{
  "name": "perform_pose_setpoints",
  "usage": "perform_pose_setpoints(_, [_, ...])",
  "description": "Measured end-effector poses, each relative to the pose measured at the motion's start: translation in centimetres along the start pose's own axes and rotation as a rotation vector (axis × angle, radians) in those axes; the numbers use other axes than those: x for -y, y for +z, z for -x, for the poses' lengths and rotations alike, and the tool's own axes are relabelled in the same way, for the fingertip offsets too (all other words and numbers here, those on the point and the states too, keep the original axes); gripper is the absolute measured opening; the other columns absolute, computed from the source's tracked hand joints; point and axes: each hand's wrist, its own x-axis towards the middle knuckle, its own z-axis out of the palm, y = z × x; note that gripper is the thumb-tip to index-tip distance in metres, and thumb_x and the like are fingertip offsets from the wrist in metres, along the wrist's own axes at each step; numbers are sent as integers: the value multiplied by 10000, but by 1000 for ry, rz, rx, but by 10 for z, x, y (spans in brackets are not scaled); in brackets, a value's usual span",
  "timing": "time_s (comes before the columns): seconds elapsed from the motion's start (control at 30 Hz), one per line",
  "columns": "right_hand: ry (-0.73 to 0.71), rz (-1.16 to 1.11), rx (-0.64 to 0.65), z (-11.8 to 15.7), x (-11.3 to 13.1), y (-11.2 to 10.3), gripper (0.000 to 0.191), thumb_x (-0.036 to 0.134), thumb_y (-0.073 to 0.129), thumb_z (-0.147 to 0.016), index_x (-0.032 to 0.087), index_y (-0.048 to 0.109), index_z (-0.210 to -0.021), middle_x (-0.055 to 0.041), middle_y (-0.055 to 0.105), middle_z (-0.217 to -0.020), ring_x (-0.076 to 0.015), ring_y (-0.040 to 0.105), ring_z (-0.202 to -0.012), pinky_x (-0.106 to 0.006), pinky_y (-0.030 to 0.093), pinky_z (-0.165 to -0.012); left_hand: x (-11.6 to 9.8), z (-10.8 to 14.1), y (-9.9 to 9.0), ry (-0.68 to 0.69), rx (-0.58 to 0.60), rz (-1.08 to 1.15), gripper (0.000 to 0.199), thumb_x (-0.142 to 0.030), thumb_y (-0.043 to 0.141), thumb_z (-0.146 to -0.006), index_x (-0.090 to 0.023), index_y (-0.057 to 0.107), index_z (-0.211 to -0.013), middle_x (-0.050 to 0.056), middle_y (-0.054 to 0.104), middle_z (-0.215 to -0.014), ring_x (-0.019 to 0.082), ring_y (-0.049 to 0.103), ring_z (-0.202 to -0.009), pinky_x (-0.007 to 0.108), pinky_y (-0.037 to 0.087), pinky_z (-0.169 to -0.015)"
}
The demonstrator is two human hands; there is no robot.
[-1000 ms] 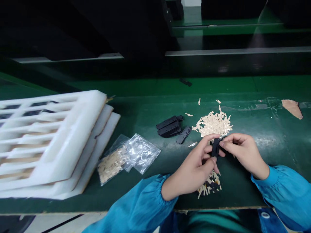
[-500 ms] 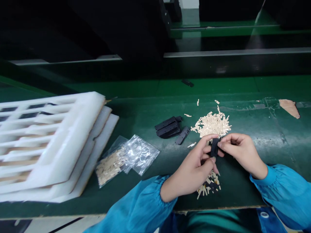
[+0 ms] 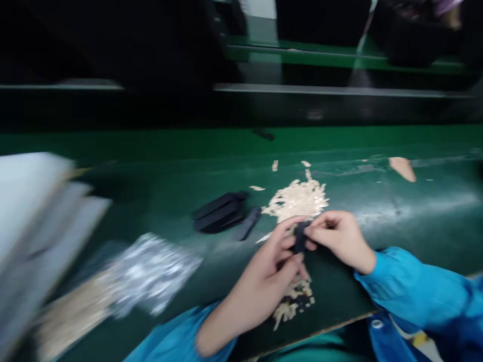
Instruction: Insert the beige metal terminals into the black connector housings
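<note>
In the head view, my left hand (image 3: 271,269) is closed around a small flat black plastic piece (image 3: 300,237), held upright between thumb and fingers. My right hand (image 3: 337,236) pinches at the upper right edge of that piece; whatever lies between its fingertips is too small to make out. Just beyond both hands lies a heap of small cream strips (image 3: 298,198). Beneath my left hand is a second scatter of cream and dark bits (image 3: 292,304). A stack of similar black pieces (image 3: 221,212) lies to the left, with a loose black piece (image 3: 249,222) beside it.
Clear plastic bags (image 3: 158,271) lie at the left, next to cream strips (image 3: 75,311). White foam trays (image 3: 30,201) are stacked at the far left, blurred. A tan scrap (image 3: 403,169) and another dark piece (image 3: 263,134) lie farther back on the green table (image 3: 426,216).
The view has swung to the right, so everything sits farther left and looks blurred. Both hands keep nearly the same hold on the black piece.
</note>
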Motion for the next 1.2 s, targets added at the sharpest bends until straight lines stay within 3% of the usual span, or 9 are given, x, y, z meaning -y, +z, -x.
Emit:
perform_pose_setpoints(0.13, [-26, -14, -32, -8, 1, 1, 393, 512, 913, -595, 197, 682, -635, 7, 669, -574, -138, 559, -525, -262, 433, -523, 3, -6, -6, -53, -68, -33, 576, -318, 639, -937, -278, 391, -1455, 54, 687, -1032, 172, 688, -669, 286, 545, -613])
perform_pose_setpoints(0.47, [-87, 22, 131, 0, -3, -8, 203, 339, 760, -813, 183, 680, -711, -11, 697, -625, -149, 589, -576, -294, 445, -608, -3, -3, 1, 11, 4, 28, 541, -156, 551, -941, -250, 391, -1449, 93, 658, -1156, 121, 688, -674, 250, 521, -616])
perform_pose_setpoints(0.87, [-64, 109, 78, 1, -7, -8, 170, 309, 784, -750, 190, 667, -719, 1, 665, -621, -151, 553, -569, -294, 399, -580, -1, -1, 2, 17, 19, 56, 568, -113, 547, -937, -258, 379, -1461, 47, 638, -1027, 133, 692, -683, 253, 530, -616])
perform_pose_setpoints(1.1, [-88, 135, 24, -1, -12, -9, 234, 337, 845, -719, 196, 665, -768, 51, 548, -607, -134, 479, -549, -282, 349, -542, 0, -2, 2, 52, 24, 57, 554, -111, 522, -964, -272, 360, -1469, 70, 634, -1124, 115, 683, -681, 257, 519, -625])
perform_pose_setpoints(1.2, [-79, 91, 85, -1, -6, -9, 233, 351, 828, -755, 188, 665, -792, 28, 615, -601, -145, 521, -565, -292, 380, -580, -1, -1, 0, 76, 41, 53, 553, -116, 503, -982, -281, 350, -1487, 74, 631, -1141, 111, 676, -692, 266, 518, -645])
